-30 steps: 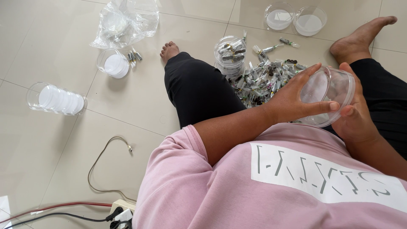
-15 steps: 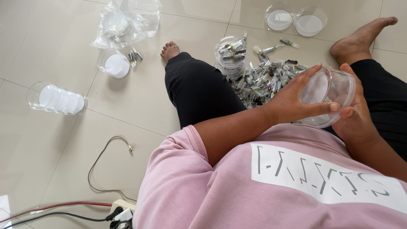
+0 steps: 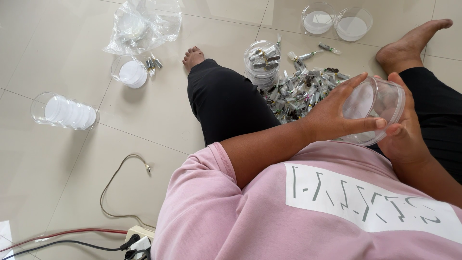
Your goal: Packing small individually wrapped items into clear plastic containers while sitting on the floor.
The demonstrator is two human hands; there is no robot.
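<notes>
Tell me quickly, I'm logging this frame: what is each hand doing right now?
Left hand: closed around the clear round plastic container, fingers across its near side.
Right hand: closed on the same container from the other side, supporting it.

A crumpled clear plastic bag (image 3: 144, 24) is seen at the top of the pale tiled floor (image 3: 43, 159), and just below it a small clear tub (image 3: 129, 71) with a white lid is set beside a few loose small packets (image 3: 154, 62). Further left a clear tube of stacked white lids (image 3: 65, 111) is laid on its side, while two open round containers (image 3: 337, 20) are placed side by side at the top right. Near the bottom left a thin grey cable (image 3: 118, 185) is looped across the tiles, and red and black cords (image 3: 62, 238) are led to a white power strip (image 3: 139, 239).
</notes>
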